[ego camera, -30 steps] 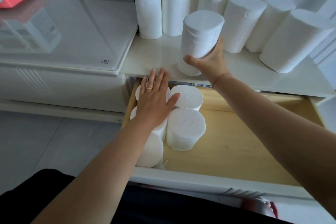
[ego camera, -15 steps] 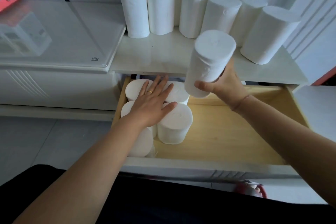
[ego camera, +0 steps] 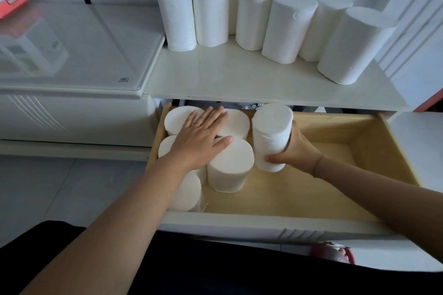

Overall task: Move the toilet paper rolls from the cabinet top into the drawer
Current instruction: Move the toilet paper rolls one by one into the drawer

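Several white toilet paper rolls (ego camera: 286,29) stand upright along the back of the white cabinet top (ego camera: 239,79). Below it the wooden drawer (ego camera: 311,189) is pulled out. Several rolls (ego camera: 229,167) stand packed in its left end. My left hand (ego camera: 201,139) lies flat with straight fingers on top of them. My right hand (ego camera: 296,148) grips one more roll (ego camera: 272,132) low on its side, holding it slightly tilted inside the drawer, right beside the standing rolls; whether its base touches the drawer floor I cannot tell.
A glass-topped white unit (ego camera: 72,55) adjoins the cabinet on the left, with a red-edged box (ego camera: 12,0) at its far corner. The right half of the drawer floor is bare wood. Grey floor tiles (ego camera: 60,187) lie at the lower left. A red object (ego camera: 335,252) shows below the drawer front.
My right hand has carried a roll from the cabinet top down over the edge into the drawer. My left hand stayed flat on the rolls in the drawer.
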A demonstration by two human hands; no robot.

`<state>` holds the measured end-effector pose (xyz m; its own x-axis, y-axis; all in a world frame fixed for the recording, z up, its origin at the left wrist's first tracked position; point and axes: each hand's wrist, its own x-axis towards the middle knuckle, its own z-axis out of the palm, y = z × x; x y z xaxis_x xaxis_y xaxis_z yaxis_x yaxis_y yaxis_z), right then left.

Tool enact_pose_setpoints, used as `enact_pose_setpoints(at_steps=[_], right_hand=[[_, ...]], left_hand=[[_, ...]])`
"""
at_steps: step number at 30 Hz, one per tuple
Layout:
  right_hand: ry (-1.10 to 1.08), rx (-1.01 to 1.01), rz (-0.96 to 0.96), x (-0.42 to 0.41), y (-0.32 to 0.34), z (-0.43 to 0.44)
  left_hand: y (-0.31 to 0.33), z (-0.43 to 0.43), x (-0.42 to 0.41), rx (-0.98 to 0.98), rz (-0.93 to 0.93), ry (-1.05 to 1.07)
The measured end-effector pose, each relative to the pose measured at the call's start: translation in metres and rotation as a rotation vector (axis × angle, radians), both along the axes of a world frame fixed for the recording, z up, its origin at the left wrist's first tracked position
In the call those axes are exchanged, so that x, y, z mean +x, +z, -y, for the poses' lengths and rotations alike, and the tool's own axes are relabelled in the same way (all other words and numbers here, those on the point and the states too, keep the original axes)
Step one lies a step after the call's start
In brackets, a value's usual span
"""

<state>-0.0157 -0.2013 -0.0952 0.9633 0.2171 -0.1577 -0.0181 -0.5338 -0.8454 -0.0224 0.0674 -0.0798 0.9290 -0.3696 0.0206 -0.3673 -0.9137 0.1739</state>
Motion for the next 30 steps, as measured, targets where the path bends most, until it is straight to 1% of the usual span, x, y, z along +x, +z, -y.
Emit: enact_pose_setpoints(at_steps=[5,9,12,15,17,19,21,22,23,26,28,30], right_hand=[[0.004,-0.045,-0.035,0.000,-0.023,-0.001],[0.006,-0.074,-0.015,0.003,-0.025,-0.003],[0.057,-0.095,-0.034,0.004,-0.023,-0.001],[0.126,-0.116,-0.121,0.007,-0.014,0.003],[0.212,-0.131,-0.208,0.014,-0.003,0.011],[0.308,-0.083,-0.317,0.023,0.012,0.021],[0.259,0.049,-0.463,0.032,0.026,0.024],[0.198,0.109,-0.511,0.035,0.030,0.023],[0.131,0.145,-0.519,0.038,0.031,0.019],[-0.012,0.069,-0.457,0.042,0.029,0.003],[-0.037,0.032,-0.444,0.041,0.025,-0.003],[-0.016,0.011,-0.445,0.039,0.026,0.000]], left_hand=[[0.001,0.000,0.000,0.005,-0.002,-0.001],[0.001,0.000,0.000,0.011,0.002,0.001],[0.000,0.000,0.000,0.013,-0.002,0.002],[-0.001,0.000,0.001,0.010,0.001,0.002],[-0.003,0.000,0.002,0.009,0.006,0.003],[-0.003,-0.001,0.003,0.009,0.010,0.001],[-0.004,-0.001,0.003,0.007,0.008,-0.001],[-0.004,-0.001,0.003,0.005,0.008,-0.002],[-0.004,-0.001,0.003,0.002,0.011,-0.002],[-0.004,-0.001,0.002,-0.002,0.018,0.001],[-0.003,-0.001,0.002,-0.004,0.014,0.006],[-0.003,0.000,0.002,-0.002,0.005,0.006]])
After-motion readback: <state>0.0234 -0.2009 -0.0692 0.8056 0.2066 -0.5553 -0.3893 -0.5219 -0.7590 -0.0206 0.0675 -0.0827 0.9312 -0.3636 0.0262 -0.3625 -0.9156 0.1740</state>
